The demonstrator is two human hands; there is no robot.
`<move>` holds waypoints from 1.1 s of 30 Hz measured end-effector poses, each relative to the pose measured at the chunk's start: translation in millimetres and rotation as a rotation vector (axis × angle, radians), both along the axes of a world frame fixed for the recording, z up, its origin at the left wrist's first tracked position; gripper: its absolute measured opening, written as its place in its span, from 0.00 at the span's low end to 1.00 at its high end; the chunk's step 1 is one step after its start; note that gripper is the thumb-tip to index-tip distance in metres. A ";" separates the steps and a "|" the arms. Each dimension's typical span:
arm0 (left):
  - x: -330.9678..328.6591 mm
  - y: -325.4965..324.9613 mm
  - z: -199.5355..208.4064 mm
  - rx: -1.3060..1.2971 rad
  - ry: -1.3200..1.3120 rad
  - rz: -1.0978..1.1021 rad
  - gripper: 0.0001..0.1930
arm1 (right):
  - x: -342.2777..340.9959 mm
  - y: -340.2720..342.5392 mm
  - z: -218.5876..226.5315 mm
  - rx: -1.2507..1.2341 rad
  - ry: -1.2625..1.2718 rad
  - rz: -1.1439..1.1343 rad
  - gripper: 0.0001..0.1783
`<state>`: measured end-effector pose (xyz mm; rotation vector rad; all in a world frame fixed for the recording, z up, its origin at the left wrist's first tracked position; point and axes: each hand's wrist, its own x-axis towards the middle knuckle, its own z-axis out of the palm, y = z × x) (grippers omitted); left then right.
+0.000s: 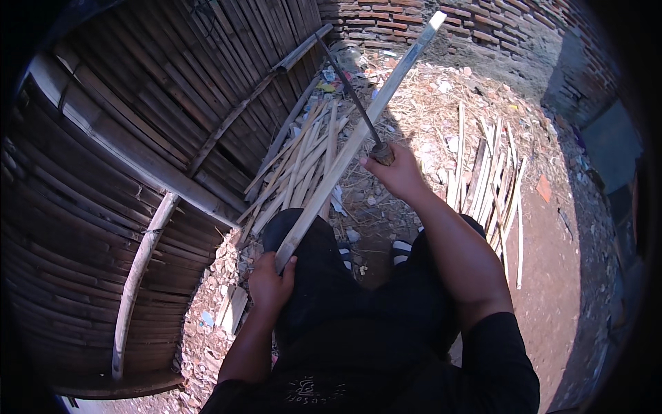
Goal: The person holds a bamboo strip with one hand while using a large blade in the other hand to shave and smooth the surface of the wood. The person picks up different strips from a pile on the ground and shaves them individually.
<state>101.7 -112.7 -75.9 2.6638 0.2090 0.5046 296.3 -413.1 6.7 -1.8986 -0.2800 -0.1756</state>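
Note:
A long, pale strip of split bamboo or wood point(332, 178) slants up and away from my left thigh, its far tip high in front of the brick wall. My left hand point(270, 281) is closed around its near end, beside the left knee. In my right hand point(400, 174) is the brown handle of a long knife point(349, 90). Its thin dark blade points forward and to the left, crossing the strip near mid-length. Whether the edge touches the strip I cannot tell.
Cut strips point(300, 159) lie piled ahead on the left, with another bundle point(493, 179) on the ground at right. A bamboo slat wall point(89, 172) fills the left side. Shavings and litter point(414, 90) cover the ground up to a brick wall point(483, 27).

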 end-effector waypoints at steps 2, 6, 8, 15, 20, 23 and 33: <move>3.2 -0.3 -2.9 0.000 0.015 0.016 0.26 | 1.3 -5.7 -9.3 -0.266 -0.059 0.072 0.22; 11.8 -2.4 6.3 -0.027 0.107 0.034 0.26 | -4.6 -2.7 -14.7 -0.829 -0.196 0.289 0.18; 13.0 -1.1 7.2 -0.031 0.122 0.037 0.27 | -8.2 10.1 -15.9 -0.918 -0.229 0.403 0.19; 12.5 6.4 0.1 0.001 0.113 0.025 0.27 | 10.5 -2.2 -18.0 -0.847 -0.136 0.346 0.19; 14.4 0.8 1.3 -0.013 0.115 0.037 0.27 | 23.4 -22.0 -24.7 -0.657 -0.083 0.264 0.20; 15.3 3.2 1.0 -0.023 0.103 0.017 0.28 | 9.8 -6.0 -23.3 -0.810 -0.078 0.437 0.22; 24.7 13.0 14.1 -0.064 0.226 -0.027 0.29 | 29.9 -24.9 -40.0 -0.562 -0.088 0.352 0.24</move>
